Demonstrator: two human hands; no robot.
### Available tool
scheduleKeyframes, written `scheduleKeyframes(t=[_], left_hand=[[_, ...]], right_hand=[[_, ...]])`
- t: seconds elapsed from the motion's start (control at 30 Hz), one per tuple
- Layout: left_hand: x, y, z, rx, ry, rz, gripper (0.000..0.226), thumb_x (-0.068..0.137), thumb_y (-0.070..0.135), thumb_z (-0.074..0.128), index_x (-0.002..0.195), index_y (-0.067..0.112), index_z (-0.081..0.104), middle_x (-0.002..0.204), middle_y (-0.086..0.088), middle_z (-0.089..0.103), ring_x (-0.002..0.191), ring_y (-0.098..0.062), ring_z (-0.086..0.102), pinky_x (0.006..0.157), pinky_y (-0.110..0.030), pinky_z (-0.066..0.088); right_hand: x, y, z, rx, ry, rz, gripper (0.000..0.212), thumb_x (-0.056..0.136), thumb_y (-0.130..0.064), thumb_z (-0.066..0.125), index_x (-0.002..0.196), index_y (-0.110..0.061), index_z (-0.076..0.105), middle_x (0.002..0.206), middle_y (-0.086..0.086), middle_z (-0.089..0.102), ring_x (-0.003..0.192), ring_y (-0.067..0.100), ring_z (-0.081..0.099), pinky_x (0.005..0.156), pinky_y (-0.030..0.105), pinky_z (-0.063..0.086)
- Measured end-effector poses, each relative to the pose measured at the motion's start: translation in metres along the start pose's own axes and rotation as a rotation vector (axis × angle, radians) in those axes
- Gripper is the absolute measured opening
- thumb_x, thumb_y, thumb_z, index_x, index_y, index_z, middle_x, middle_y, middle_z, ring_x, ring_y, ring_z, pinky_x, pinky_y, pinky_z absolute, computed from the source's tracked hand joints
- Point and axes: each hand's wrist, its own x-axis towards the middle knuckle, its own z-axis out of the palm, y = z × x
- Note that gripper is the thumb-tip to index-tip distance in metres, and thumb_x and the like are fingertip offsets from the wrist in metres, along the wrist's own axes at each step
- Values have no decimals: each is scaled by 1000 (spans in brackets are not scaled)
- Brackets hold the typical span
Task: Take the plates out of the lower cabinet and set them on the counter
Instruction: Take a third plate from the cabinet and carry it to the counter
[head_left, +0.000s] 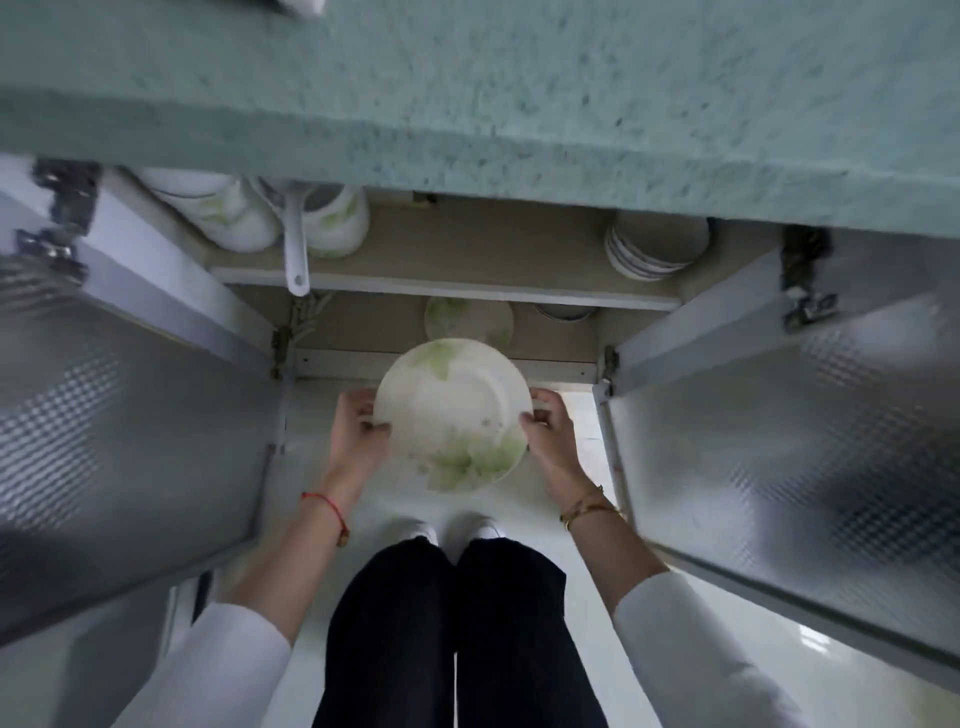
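A white plate with green leaf print (452, 413) hangs in front of the open lower cabinet, held at both sides. My left hand (358, 428) grips its left rim and my right hand (550, 434) grips its right rim. Behind it, on the cabinet's bottom shelf, another leaf-print plate (470, 318) lies flat, partly hidden by the shelf edge. A further dish (563, 313) peeks out to its right. The grey-green speckled counter (519, 93) runs across the top of the view, above the cabinet.
Both frosted cabinet doors (119, 415) (810, 426) stand wide open at left and right. The upper shelf (467, 283) holds white bowls and cups (234, 218), a white ladle handle (296, 249) and a stack of small dishes (654, 249). My legs and white shoes are on the pale floor below.
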Motion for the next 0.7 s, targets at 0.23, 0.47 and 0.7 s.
scheduleKeyframes(t=[0.23, 0.47, 0.7], left_hand=[[-155, 76, -76, -26, -15, -22, 45, 86, -9, 58, 127, 10, 53, 119, -5, 56, 89, -12, 55, 62, -13, 43], [-256, 176, -131, -38, -106, 161, 44, 86, -5, 60, 118, 24, 53, 115, 2, 59, 101, -17, 57, 78, -22, 47], [-317, 293, -155, 26, -308, 385, 42, 85, 1, 65, 119, 24, 56, 115, 8, 63, 102, -7, 61, 83, -21, 48]], right_hand=[[-158, -88, -66, 65, -28, 108, 33, 90, -3, 52, 118, -19, 57, 99, 5, 62, 76, 15, 57, 52, 18, 42], [-273, -176, -127, 214, 42, 46, 32, 89, 1, 53, 114, -18, 60, 88, 3, 56, 80, 20, 59, 66, 30, 49], [-358, -237, -186, 392, 217, -99, 29, 91, 0, 54, 114, -16, 61, 91, 8, 50, 83, 24, 55, 66, 36, 46]])
